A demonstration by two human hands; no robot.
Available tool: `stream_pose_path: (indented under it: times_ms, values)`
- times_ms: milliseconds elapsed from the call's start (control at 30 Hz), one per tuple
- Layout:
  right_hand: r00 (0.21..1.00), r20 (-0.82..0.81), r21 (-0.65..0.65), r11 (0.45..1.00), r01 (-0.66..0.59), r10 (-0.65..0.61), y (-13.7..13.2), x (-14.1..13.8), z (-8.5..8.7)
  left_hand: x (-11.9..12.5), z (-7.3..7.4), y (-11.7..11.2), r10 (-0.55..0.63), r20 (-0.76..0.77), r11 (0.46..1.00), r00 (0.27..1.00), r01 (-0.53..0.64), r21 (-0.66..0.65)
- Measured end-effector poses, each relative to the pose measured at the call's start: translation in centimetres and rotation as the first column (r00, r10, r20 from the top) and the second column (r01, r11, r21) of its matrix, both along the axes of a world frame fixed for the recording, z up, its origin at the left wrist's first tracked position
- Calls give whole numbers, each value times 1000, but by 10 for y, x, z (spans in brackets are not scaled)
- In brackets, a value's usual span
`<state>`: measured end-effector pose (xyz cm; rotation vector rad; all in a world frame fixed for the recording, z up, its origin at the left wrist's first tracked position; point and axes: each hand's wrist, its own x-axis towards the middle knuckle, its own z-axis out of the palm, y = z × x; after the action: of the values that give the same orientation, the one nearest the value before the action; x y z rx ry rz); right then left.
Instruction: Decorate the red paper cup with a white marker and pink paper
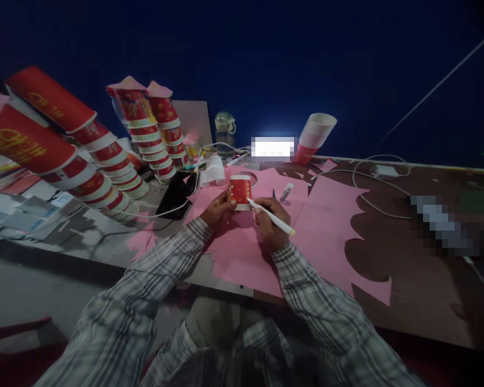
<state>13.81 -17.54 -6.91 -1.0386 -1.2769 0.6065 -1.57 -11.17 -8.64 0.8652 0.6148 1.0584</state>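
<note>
A red paper cup (239, 189) with white bands at top and bottom is gripped by my left hand (218, 208), whose fingers close round its left side. My right hand (272, 221) holds a white marker (275, 219) with a yellow end, its tip against the lower right of the cup. Below both hands lies pink paper (242, 258). A glue stick (286, 192) stands on the paper, just beyond my right hand.
Tall stacks of red and white cups (157, 145) rise at the left. A black phone (176, 196) lies near them. Farther back are a glass jar (225, 131) and another cup stack (315, 134). White cables (363, 199) cross the table. Cut pink paper (331, 215) spreads rightward.
</note>
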Motion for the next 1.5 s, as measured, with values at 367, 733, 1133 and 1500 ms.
stream_pose_path:
  times_ms: [367,733,1133,1500]
  values:
    - [1000,21,-7,1000,8,-8,2,0,-2,1,2,0,2,-9,999,1000,-2,44]
    - [1000,14,24,1000,15,-16,1,0,0,1,2,0,7,-5,1000,1000,-7,29]
    - [998,56,3,1000,3,-3,3,-1,-1,3,5,-1,10,-46,999,999,-7,54]
    - [998,-53,-33,999,15,-17,3,-2,-4,1,2,0,-20,-32,998,999,22,56]
